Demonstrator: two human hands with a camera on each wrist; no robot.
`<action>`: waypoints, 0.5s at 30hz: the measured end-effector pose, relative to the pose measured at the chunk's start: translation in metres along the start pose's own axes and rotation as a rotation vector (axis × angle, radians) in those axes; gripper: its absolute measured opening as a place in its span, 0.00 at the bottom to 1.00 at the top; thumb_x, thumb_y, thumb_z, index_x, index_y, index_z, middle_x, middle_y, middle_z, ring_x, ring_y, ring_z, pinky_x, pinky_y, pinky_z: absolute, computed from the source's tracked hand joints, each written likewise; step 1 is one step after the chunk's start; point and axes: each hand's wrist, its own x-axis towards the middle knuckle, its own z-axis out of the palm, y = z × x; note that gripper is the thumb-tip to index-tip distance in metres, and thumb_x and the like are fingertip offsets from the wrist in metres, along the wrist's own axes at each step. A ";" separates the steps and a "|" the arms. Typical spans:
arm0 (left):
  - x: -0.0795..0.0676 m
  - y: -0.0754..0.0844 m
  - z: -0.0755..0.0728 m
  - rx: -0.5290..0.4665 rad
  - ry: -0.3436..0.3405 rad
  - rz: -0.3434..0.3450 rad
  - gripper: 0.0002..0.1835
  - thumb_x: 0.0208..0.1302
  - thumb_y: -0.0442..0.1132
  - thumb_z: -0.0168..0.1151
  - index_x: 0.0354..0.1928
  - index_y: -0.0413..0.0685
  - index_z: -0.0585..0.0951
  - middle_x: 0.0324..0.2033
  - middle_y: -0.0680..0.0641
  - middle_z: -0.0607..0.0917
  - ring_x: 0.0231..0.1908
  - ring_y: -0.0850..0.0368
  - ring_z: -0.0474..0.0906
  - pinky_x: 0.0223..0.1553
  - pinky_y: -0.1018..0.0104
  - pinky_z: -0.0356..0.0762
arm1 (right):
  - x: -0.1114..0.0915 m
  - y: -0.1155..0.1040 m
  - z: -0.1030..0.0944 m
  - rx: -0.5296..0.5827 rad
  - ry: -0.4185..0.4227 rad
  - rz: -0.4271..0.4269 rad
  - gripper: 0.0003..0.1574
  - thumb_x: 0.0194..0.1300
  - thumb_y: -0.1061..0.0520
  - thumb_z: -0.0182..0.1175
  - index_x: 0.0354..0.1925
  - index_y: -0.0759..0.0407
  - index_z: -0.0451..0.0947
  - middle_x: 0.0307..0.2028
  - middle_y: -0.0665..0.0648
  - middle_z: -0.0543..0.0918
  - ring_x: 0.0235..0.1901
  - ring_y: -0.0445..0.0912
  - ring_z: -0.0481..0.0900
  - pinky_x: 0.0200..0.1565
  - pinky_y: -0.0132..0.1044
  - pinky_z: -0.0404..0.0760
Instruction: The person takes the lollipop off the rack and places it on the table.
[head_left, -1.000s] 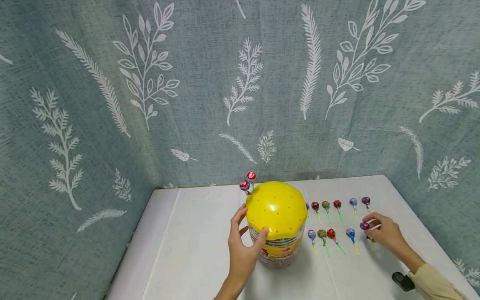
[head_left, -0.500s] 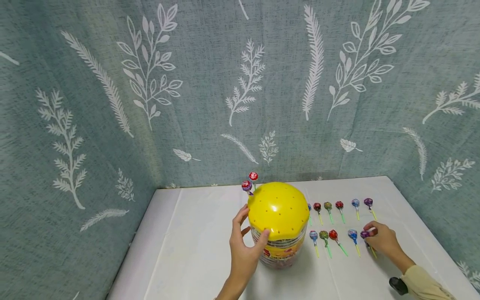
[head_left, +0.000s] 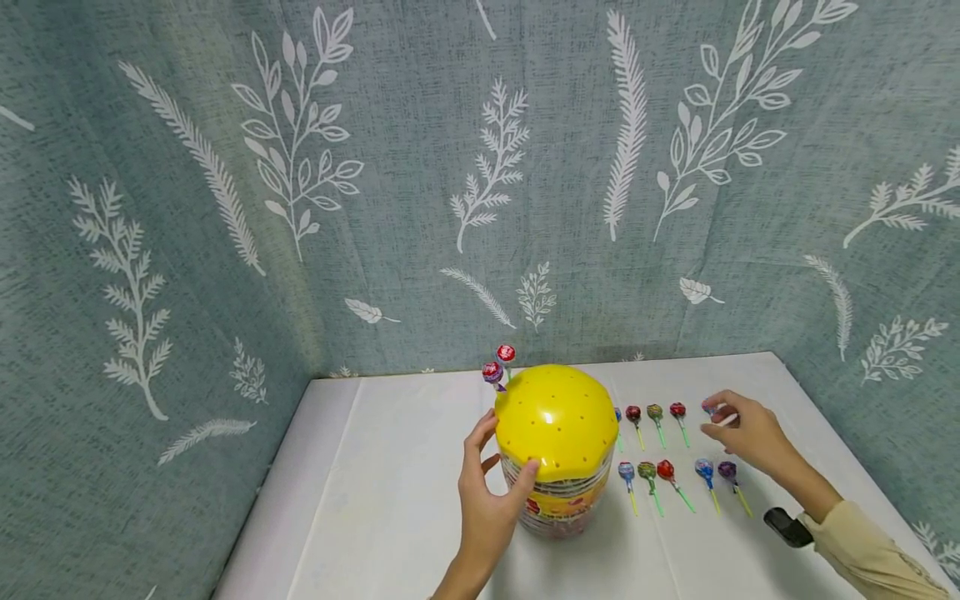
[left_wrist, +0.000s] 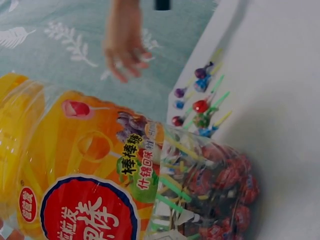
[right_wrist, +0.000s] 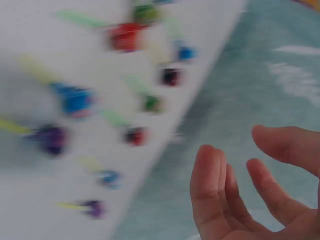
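A clear plastic jar of lollipops [head_left: 557,505] with a domed yellow lid [head_left: 555,421] stands on the table; its orange label [left_wrist: 90,145] fills much of the left wrist view. My left hand [head_left: 483,508] grips it around the top, thumb in front and fingers at the left side. My right hand [head_left: 753,435] hovers over the rows at the right, holding nothing, thumb and fingers apart. Beneath it, a blue lollipop [head_left: 707,407] is partly covered in the head view. A purple lollipop [head_left: 727,472] lies in the nearer row beside another blue lollipop [head_left: 703,471].
More lollipops lie right of the jar, including a red one [head_left: 666,471] and a green one [head_left: 647,472]. Two lollipops [head_left: 492,372] show upright behind the lid's left edge. Patterned grey-green cloth [head_left: 420,208] walls the back and sides of the white table [head_left: 375,500].
My right hand has lowered a purple lollipop into the nearer row and let it go. It has then moved away toward the farther row. The left hand has kept its grip.
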 end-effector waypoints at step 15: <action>0.000 0.001 -0.002 -0.017 0.001 -0.012 0.33 0.56 0.44 0.67 0.63 0.57 0.66 0.63 0.53 0.69 0.60 0.56 0.66 0.47 0.45 0.73 | 0.013 -0.115 -0.013 0.058 0.037 -0.249 0.17 0.61 0.57 0.64 0.48 0.58 0.75 0.40 0.58 0.81 0.36 0.49 0.79 0.32 0.33 0.80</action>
